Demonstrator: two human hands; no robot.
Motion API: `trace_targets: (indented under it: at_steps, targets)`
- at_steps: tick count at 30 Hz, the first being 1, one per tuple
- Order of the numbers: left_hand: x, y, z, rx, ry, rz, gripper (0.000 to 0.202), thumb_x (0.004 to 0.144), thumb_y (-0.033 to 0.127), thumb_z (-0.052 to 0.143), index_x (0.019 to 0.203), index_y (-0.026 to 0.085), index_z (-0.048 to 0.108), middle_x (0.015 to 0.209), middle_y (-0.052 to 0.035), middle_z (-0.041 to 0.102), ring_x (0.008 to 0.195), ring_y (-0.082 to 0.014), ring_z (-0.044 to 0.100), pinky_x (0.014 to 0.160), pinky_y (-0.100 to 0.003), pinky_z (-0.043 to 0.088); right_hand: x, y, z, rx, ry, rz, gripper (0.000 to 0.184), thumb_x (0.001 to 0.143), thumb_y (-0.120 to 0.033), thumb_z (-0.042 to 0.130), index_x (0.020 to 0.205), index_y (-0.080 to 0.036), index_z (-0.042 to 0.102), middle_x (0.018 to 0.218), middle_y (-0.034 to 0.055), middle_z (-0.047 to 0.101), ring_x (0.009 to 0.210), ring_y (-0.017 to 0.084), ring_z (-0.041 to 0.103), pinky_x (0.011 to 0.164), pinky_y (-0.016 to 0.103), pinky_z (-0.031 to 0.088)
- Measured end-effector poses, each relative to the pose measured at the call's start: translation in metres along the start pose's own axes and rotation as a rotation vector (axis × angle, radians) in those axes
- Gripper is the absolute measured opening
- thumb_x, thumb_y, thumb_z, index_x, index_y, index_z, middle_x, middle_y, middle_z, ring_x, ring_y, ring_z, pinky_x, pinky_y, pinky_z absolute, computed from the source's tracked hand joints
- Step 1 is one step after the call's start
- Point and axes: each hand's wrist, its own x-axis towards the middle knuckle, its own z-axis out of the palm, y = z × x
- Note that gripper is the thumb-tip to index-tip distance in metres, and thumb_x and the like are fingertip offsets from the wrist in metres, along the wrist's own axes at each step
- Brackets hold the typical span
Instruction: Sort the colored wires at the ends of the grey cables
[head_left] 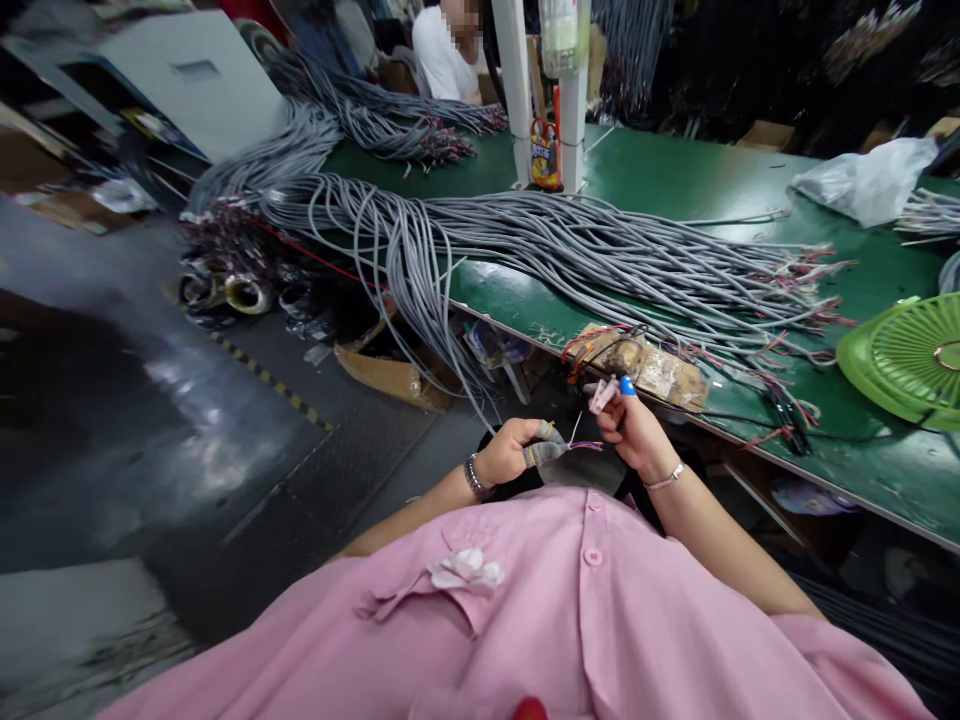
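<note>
My left hand, with grey covers on its thumb and forefinger, pinches the end of a grey cable. Thin coloured wires fan out of that end toward my right hand, and one white wire sticks up. My right hand is raised just right of the wires, fingers curled and a blue cover on one tip. Pale pinkish pieces show at its fingertips; whether these are finger wraps or a held thing, I cannot make out. Beyond it, a taped wooden block lies at the table edge.
A long bundle of grey cables runs across the green table, partly hanging over the near edge. A green fan stands at the right, near a plastic bag. A cardboard box sits below. A person is behind the table.
</note>
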Motion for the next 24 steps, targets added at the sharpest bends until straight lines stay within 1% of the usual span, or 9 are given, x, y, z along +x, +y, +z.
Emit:
trace_targets:
  at_steps: [3,6,9,11,12,15,17,21,24]
  targets:
    - [0.009,0.000,-0.003,0.019,0.016,0.014,0.043,0.079,0.052,0.069,0.082,0.009,0.068,0.064,-0.0012,0.057,0.054,-0.0069,0.046,0.052,-0.019,0.038,0.000,0.000,0.002,-0.086,0.057,-0.054,0.045,0.075,-0.059,0.071,0.078,-0.016,0.060,0.066,-0.0021,0.053,0.044,0.004,0.027,0.036,0.017,0.010]
    - [0.020,0.001,-0.004,0.025,0.029,0.023,0.043,0.079,0.052,0.069,0.085,0.009,0.069,0.064,-0.0011,0.057,0.054,-0.0071,0.047,0.052,-0.019,0.039,0.002,0.006,0.000,-0.145,0.130,-0.134,0.044,0.074,-0.058,0.072,0.074,-0.017,0.058,0.059,-0.0044,0.048,0.043,0.003,0.025,0.036,0.017,0.011]
    - [0.031,0.001,-0.003,0.012,0.030,0.046,0.041,0.080,0.049,0.070,0.086,0.009,0.069,0.065,-0.0010,0.057,0.054,-0.0069,0.047,0.053,-0.019,0.039,0.004,0.012,-0.002,-0.183,0.241,-0.244,0.046,0.070,-0.059,0.075,0.068,-0.018,0.055,0.057,-0.0034,0.052,0.040,0.003,0.026,0.035,0.018,0.013]
    - [0.037,0.000,-0.002,0.007,0.024,0.059,0.038,0.080,0.047,0.070,0.085,0.009,0.068,0.065,-0.0004,0.056,0.054,-0.0067,0.047,0.053,-0.019,0.039,0.006,0.014,-0.001,-0.168,0.265,-0.279,0.048,0.070,-0.062,0.074,0.067,-0.018,0.056,0.056,-0.0027,0.053,0.040,0.003,0.028,0.035,0.019,0.015]
    - [0.040,0.000,-0.002,0.007,0.020,0.061,0.037,0.081,0.046,0.070,0.085,0.010,0.068,0.064,-0.0001,0.056,0.054,-0.0067,0.047,0.053,-0.019,0.039,0.007,0.015,0.000,-0.148,0.246,-0.264,0.049,0.070,-0.064,0.072,0.067,-0.018,0.057,0.055,-0.0028,0.052,0.040,0.004,0.029,0.035,0.019,0.015]
    - [0.048,-0.003,0.000,0.006,0.001,0.056,0.037,0.081,0.046,0.069,0.084,0.010,0.067,0.064,0.0003,0.056,0.054,-0.0069,0.047,0.054,-0.019,0.039,0.010,0.013,0.002,-0.069,0.134,-0.139,0.053,0.071,-0.069,0.069,0.071,-0.017,0.061,0.057,-0.0022,0.051,0.042,0.004,0.031,0.035,0.018,0.016]
    - [0.051,-0.004,0.001,0.012,-0.008,0.051,0.038,0.080,0.047,0.070,0.084,0.010,0.067,0.064,0.0005,0.055,0.055,-0.0070,0.047,0.053,-0.019,0.038,0.012,0.011,0.005,-0.023,0.107,-0.089,0.053,0.069,-0.069,0.071,0.074,-0.016,0.063,0.059,-0.0014,0.052,0.043,0.004,0.030,0.035,0.018,0.015]
    - [0.055,-0.005,0.004,0.022,-0.014,0.046,0.038,0.080,0.047,0.070,0.081,0.010,0.066,0.062,0.0018,0.053,0.055,-0.0067,0.044,0.054,-0.019,0.036,0.015,0.009,0.008,0.048,0.150,-0.121,0.051,0.065,-0.063,0.078,0.068,-0.016,0.059,0.053,-0.0042,0.046,0.041,0.003,0.026,0.035,0.018,0.015]
    - [0.054,-0.006,0.006,0.001,-0.018,0.036,0.038,0.080,0.048,0.069,0.079,0.010,0.065,0.060,0.0024,0.051,0.054,-0.0064,0.042,0.053,-0.019,0.035,0.015,0.010,0.008,0.055,0.140,-0.119,0.051,0.066,-0.064,0.076,0.068,-0.017,0.058,0.053,-0.0038,0.046,0.042,0.004,0.028,0.035,0.018,0.017]
